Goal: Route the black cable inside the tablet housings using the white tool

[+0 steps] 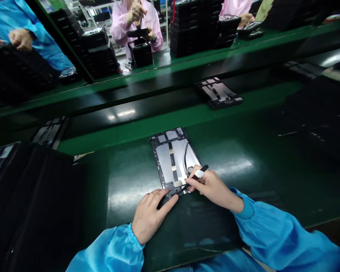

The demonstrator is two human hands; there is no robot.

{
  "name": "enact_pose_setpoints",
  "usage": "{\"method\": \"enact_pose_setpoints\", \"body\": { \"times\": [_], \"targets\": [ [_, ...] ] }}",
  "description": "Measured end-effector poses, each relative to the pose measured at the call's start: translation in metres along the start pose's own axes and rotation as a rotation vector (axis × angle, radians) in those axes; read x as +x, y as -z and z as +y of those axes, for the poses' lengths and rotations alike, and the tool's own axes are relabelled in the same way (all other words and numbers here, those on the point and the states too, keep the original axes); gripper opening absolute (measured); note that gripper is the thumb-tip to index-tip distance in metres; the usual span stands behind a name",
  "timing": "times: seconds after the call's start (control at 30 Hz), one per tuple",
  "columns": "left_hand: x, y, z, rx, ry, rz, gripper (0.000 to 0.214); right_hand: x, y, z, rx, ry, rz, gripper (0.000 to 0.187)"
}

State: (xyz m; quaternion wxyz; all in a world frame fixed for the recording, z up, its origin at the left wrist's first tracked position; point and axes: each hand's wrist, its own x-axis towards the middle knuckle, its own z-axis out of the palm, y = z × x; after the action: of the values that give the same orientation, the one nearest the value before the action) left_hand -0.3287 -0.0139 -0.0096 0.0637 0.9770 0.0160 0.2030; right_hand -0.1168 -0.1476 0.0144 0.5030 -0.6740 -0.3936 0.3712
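Blue sleeves flank an opened tablet on the green worktop. Of the hands, the left, fingers spread, touches the tablet's six-o'clock edge; the right, at four o'clock, pinches a black tool.

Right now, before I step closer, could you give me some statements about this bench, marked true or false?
1. The right hand holds a dark tool. True.
2. The left hand touches the open device. True.
3. The near person's sleeves are pink. False: those sleeves are blue.
4. A similar device lies farther away. True.
5. The bench is white. False: the bench is green.
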Motion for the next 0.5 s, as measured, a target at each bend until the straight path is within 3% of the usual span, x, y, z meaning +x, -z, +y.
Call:
{"method": "enact_pose_setpoints", "body": {
  "times": [0.3, 0.5],
  "targets": [
    [0.001, 0.001, 0.001, 0.054, -0.02, -0.014, 0.034, 0.0, 0.0, -0.002, -0.005, 0.01, 0.011, 0.021],
    [0.013, -0.001, 0.015, 0.098, 0.055, -0.074, 0.032, 0.0, 0.001, 0.001, -0.04, 0.036, 0.011, 0.02]
  ]
}}
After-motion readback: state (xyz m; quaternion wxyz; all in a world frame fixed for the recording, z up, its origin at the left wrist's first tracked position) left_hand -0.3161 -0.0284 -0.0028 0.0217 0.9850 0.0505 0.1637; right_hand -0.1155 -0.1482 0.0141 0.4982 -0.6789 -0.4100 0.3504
